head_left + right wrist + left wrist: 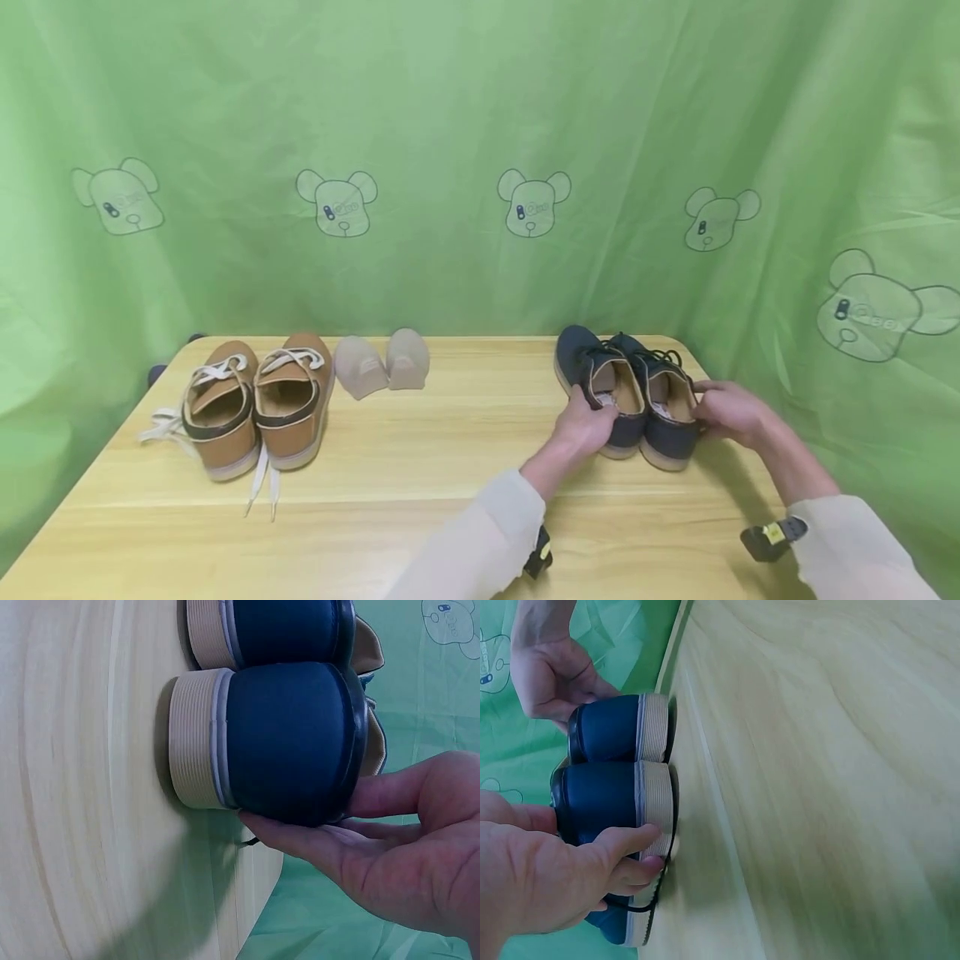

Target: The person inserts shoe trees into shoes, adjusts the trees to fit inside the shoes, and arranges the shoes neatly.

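A pair of navy lace-up shoes stands side by side at the table's right, heels toward me. My left hand [583, 423] grips the left navy shoe [626, 433] by its side, thumb at the collar; the left wrist view shows fingers along its pale ribbed sole. My right hand [731, 410] holds the right navy shoe [670, 439] by its outer side. In the right wrist view its thumb hooks over the collar of that shoe [289, 742], with the other fingers against the outside. Both soles are close on the tabletop, and the heels sit against each other.
Brown shoes [292, 437] with loose white laces stand on the left of the wooden table [420, 517]. Beside them lie two beige toe-shaped inserts [408, 358]. A green curtain [442, 275] with bear-head prints hangs behind and on both sides.
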